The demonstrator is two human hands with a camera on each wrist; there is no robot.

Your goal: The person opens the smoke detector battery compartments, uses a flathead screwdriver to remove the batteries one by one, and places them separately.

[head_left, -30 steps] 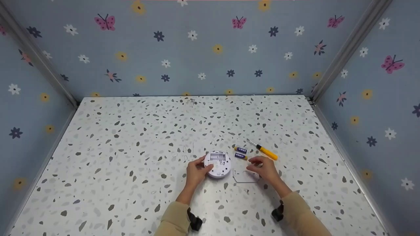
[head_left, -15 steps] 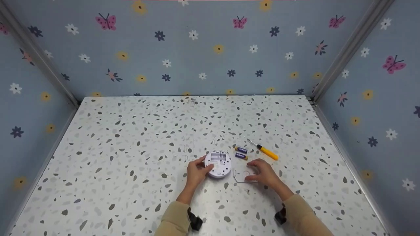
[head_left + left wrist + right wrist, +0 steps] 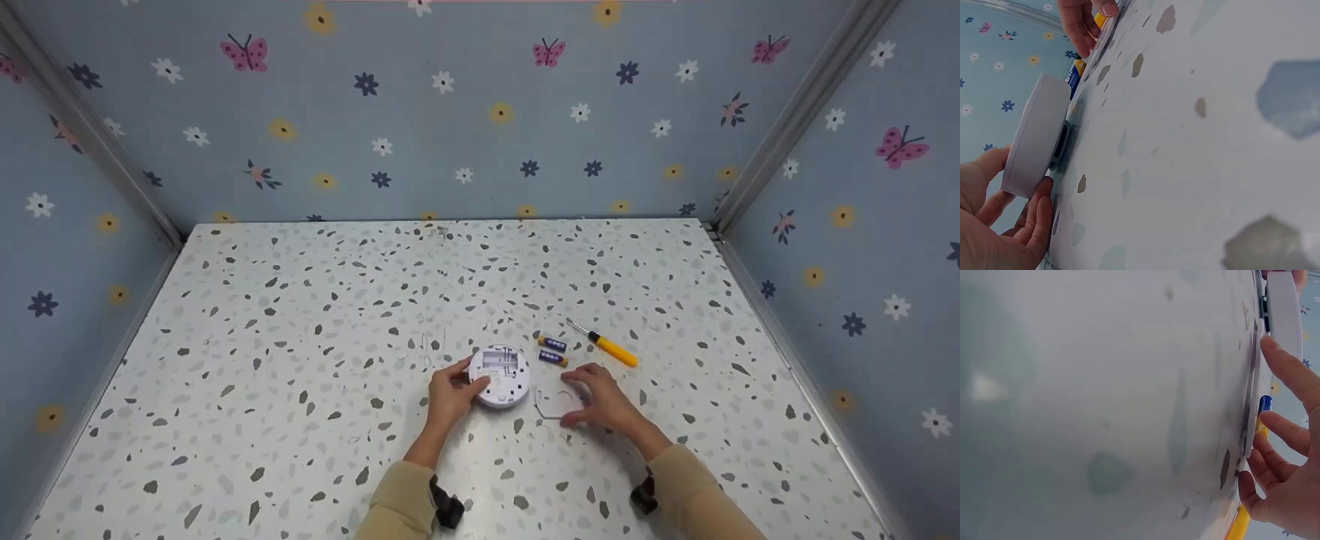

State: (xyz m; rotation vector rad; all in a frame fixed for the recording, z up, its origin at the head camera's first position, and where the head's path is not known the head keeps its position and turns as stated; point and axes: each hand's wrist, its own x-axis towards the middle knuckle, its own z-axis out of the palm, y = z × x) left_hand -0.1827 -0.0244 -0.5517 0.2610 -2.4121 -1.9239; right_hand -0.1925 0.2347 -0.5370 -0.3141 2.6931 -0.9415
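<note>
A round white device sits with its battery compartment facing up, the compartment bare. My left hand grips it at its left side, thumb on top and fingers beneath the rim; the left wrist view shows the white casing edge-on and tilted. To its right lies a flat white cover on the table. Over the cover's right part hovers my right hand, thumb and forefinger spread apart. In the right wrist view the fingertips are close to the cover, not curled round it.
Two blue-and-yellow batteries, an upper battery and a lower battery, lie beyond the cover. A screwdriver with a yellow handle rests to their right. Patterned blue panels border the speckled table at the back and sides.
My right hand has come down slightly toward the cover, and its thumb and forefinger have spread apart. The left hand keeps its grip on the device.
</note>
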